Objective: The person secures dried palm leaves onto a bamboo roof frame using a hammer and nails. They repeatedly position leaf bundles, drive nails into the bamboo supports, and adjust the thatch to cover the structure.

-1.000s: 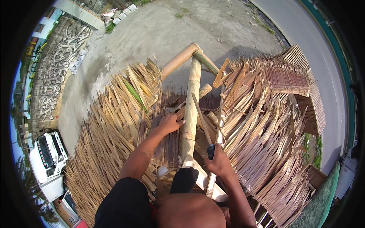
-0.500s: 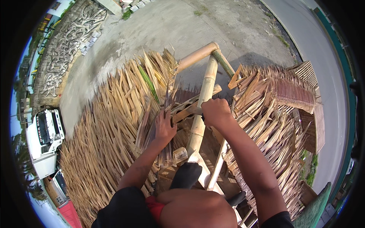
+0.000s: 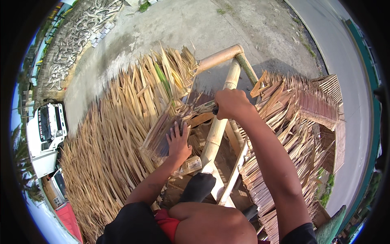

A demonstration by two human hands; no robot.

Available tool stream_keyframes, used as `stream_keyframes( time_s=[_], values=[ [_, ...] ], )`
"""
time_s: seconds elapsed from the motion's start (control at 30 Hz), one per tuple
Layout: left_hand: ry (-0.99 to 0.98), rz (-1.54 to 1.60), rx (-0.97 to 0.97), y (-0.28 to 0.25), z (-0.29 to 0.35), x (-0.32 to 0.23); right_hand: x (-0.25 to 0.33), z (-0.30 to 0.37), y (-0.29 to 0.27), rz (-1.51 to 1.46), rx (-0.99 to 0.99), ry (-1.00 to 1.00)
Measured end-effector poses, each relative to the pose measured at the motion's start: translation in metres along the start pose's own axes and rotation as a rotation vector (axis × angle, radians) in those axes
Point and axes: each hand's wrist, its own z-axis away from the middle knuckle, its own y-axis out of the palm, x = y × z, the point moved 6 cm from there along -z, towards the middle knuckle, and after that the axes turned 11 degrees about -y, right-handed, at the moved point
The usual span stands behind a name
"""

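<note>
My left hand [image 3: 178,142] lies with fingers spread on a folded strip of dried palm thatch [image 3: 159,140], at the inner edge of the left thatched roof slope [image 3: 122,110]. My right hand [image 3: 233,104] is closed in a fist around a dark-handled tool [image 3: 215,110]; only a bit of the handle shows, and its working end cannot be made out. That fist is over the bamboo ridge pole [image 3: 215,136], which runs away from me. Just left of the pole is a curved brown strip [image 3: 202,118], near both hands.
Bamboo cross poles [image 3: 221,57] meet the ridge pole at its far end. Another thatched slope [image 3: 280,134] descends on the right. A cut bamboo end [image 3: 191,165] and my dark-covered foot [image 3: 198,187] are close below. A white truck [image 3: 45,128] stands at ground level left.
My right hand has risen slightly along the pole, and the grey part of the tool seen before is now hidden. My left hand has shifted slightly, its fingers flatter on the thatch. The view has tilted.
</note>
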Motion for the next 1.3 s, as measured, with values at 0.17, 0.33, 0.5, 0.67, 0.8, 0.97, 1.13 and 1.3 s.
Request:
stream_keyframes(
  time_s=[0.17, 0.33, 0.5, 0.67, 0.8, 0.97, 1.13, 1.3],
  values=[
    [0.006, -0.128, -0.07, 0.01, -0.003, 0.006, -0.007, -0.008, 0.018, 0.015, 0.045, 0.08],
    [0.001, -0.029, -0.165, 0.014, -0.006, 0.013, 0.014, -0.031, 0.025, 0.016, -0.01, 0.013],
    [-0.001, -0.103, -0.088, 0.023, -0.019, 0.006, 0.059, -0.05, 0.035, 0.112, -0.345, -0.069],
    [-0.003, -0.014, -0.071, 0.014, -0.046, 0.011, 0.067, -0.073, 0.054, 0.217, -0.318, -0.131],
    [-0.071, 0.063, 0.019, 0.01, -0.052, 0.022, 0.044, -0.075, 0.081, 0.103, -0.301, -0.035],
    [0.028, 0.143, 0.006, -0.04, -0.045, -0.003, 0.018, -0.052, 0.123, 0.01, -0.223, -0.025],
    [0.044, 0.116, -0.336, -0.188, -0.052, -0.007, -0.033, 0.001, 0.098, -0.232, -0.348, 0.053],
    [0.303, -0.067, -0.973, -0.33, -0.052, -0.008, -0.1, 0.066, 0.089, -0.155, -0.389, 0.251]
  ],
)
